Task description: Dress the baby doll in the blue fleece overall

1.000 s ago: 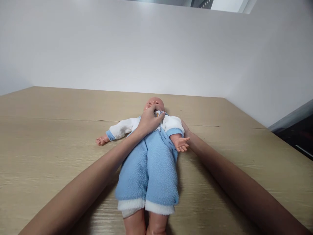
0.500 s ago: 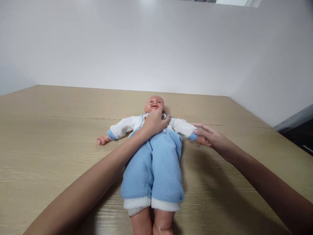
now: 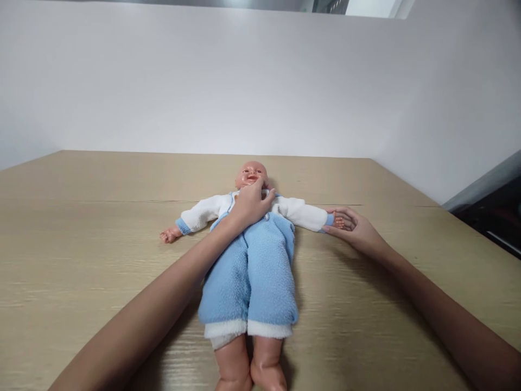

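A baby doll [image 3: 246, 260] lies on its back on the table, its head at the far end and its bare feet nearest me. It wears a white long-sleeved top and fluffy light-blue dungarees. Bent over the chest and collar, my left hand [image 3: 252, 203] holds the doll there, fingertips by its chin and thumb to the side. My right hand [image 3: 352, 231] has the blue cuff [image 3: 330, 219] of the sleeve on the right between thumb and fingers, with the doll's small hand [image 3: 338, 220] inside my curved fingers. The other doll arm [image 3: 201, 213] stretches out to the left.
The wooden table [image 3: 101, 260] has a thin seam running across it behind the doll's shoulders. A pale wall [image 3: 228, 81] rises behind the far edge. A dark object [image 3: 494, 209] stands beyond the table's right edge.
My right hand has turned and now grips the cuff from below and outside. The doll's arm on the right is straighter and reaches farther outward. My left hand stays on the chest.
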Demonstrator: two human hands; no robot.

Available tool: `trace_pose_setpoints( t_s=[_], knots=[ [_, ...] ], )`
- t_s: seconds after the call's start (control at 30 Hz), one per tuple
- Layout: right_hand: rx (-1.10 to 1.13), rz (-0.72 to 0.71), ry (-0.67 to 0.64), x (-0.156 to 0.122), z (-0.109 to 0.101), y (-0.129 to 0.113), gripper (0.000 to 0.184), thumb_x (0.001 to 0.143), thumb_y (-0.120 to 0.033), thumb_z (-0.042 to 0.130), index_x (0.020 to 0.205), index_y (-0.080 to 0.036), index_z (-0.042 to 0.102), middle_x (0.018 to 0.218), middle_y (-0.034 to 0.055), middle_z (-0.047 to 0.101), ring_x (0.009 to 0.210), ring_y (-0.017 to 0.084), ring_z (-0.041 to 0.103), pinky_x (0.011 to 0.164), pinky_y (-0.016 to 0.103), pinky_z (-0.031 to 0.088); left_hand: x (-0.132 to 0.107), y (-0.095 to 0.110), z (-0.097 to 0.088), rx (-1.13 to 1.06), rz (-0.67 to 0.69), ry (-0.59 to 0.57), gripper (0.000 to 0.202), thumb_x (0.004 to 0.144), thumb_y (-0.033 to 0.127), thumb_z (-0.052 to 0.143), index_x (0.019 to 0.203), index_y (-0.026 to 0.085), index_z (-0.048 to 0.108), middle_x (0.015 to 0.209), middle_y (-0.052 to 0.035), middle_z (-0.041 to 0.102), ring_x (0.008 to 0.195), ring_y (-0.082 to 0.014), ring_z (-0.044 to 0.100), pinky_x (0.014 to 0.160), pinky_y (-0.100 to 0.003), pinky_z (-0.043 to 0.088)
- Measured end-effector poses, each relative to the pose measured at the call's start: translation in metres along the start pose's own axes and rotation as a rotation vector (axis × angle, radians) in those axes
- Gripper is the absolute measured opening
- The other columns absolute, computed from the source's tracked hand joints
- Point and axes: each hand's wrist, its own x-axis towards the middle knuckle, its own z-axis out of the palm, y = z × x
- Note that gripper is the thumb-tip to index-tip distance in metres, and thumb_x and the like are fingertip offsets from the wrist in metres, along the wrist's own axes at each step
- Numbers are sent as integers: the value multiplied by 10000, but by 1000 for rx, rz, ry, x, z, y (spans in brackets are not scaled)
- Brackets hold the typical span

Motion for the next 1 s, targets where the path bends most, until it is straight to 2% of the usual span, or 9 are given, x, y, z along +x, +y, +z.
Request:
trace_pose_setpoints(
  t_s=[0.17,0.33,0.47,0.5,0.57,0.67,0.73,0.9,1.0],
  knots=[
    [-82,-73,-17,6,-5,14,771,733,-567,957,1363,-246,649,1277,130,743,1173,323,726,1101,547,576,-5,3,-10,72,76,90,194,1082,392,534,1056,213,605,1117,-108,718,1105,-283,643,967,-416,482],
    [-220,-178,-7,1,0,13,643,876,-596,820,1397,-264,643,1368,134,701,1249,336,677,1129,581,537,-23,2,-32,94,144,246,221,1109,395,490,1158,217,611,1220,-123,658,1181,-289,592,1070,-450,440],
    [-369,-373,240,-17,25,-13,503,982,-569,681,1409,-306,645,1466,117,628,1391,360,557,1215,635,426,-52,-11,-47,15,146,331,208,1119,391,475,1138,229,604,1161,-100,656,1097,-269,601,1042,-443,452],
    [-360,-419,265,-23,35,-22,471,1004,-548,656,1415,-318,638,1475,107,620,1413,352,537,1231,624,408,-60,-16,-50,-14,123,342,207,1119,395,477,1139,230,600,1158,-97,654,1073,-263,603,1017,-435,463],
    [-247,-446,185,-32,59,-41,449,1022,-515,648,1432,-336,609,1492,89,609,1399,321,559,1222,564,439,-77,-30,-54,-70,33,343,219,1117,420,478,1148,232,586,1133,-85,651,1012,-251,607,945,-414,482],
    [11,-343,-53,-34,93,-60,459,1024,-537,651,1427,-333,569,1481,82,618,1321,283,626,1156,481,511,-100,-49,-61,-112,-116,264,266,1124,476,444,1092,237,557,1029,-49,643,929,-237,598,863,-394,468],
    [78,-268,-142,-25,109,-64,431,1022,-578,639,1351,-304,594,1401,78,660,1227,272,664,1106,457,528,-112,-57,-66,-75,-137,160,316,1132,502,403,999,242,525,962,-29,620,909,-238,575,852,-395,441],
    [-7,-218,-158,3,119,-53,436,1024,-672,563,1013,-248,662,1061,44,714,1070,285,654,1085,484,486,-127,-65,-77,-114,-181,-35,415,1129,582,339,901,251,441,884,4,524,875,-234,519,848,-387,411],
    [32,-174,-195,9,120,-43,474,1002,-700,581,945,-252,723,1098,53,760,1195,322,640,1204,514,407,-128,-68,-80,-270,-259,-102,431,1107,632,352,941,254,475,969,-10,553,958,-249,522,914,-393,419]
  ],
)
